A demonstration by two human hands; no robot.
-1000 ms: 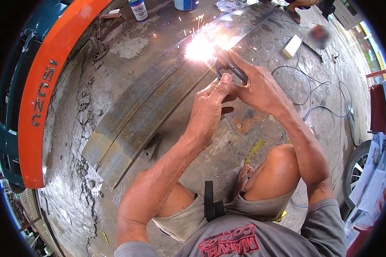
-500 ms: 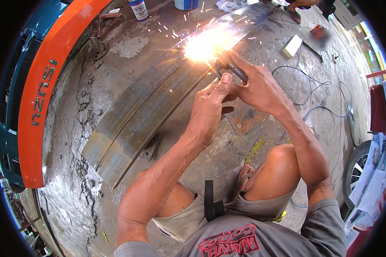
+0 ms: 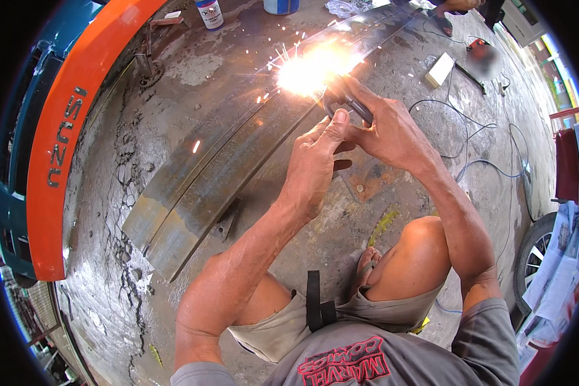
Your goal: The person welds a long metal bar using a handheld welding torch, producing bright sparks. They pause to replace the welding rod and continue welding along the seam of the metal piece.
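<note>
My right hand (image 3: 390, 132) is closed around the dark handle of a welding electrode holder (image 3: 357, 110). Next to it, my left hand (image 3: 310, 154) is closed too, its thumb pressed to the near side of the holder and its fingers partly hidden behind. Just beyond the hands, a white-hot welding glare (image 3: 315, 67) throws sparks and washes out the electrode tip and the spot it meets. Under the glare runs a long steel beam (image 3: 202, 177) with a lengthwise seam, lying slantwise from near left to far right.
An orange vehicle bumper (image 3: 51, 212) curves along the left. Beyond the beam stand a white bottle (image 3: 210, 14) and a blue can (image 3: 280, 6). Cables (image 3: 457, 116), a pale block (image 3: 439, 69) and a wheel (image 3: 535, 248) lie to the right. Another person's hand (image 3: 453, 5) shows at the far end.
Both hands keep nearly the same place on the holder. The glare has changed shape slightly, and the sparks fly differently, with one bright spark now over the beam's near part.
</note>
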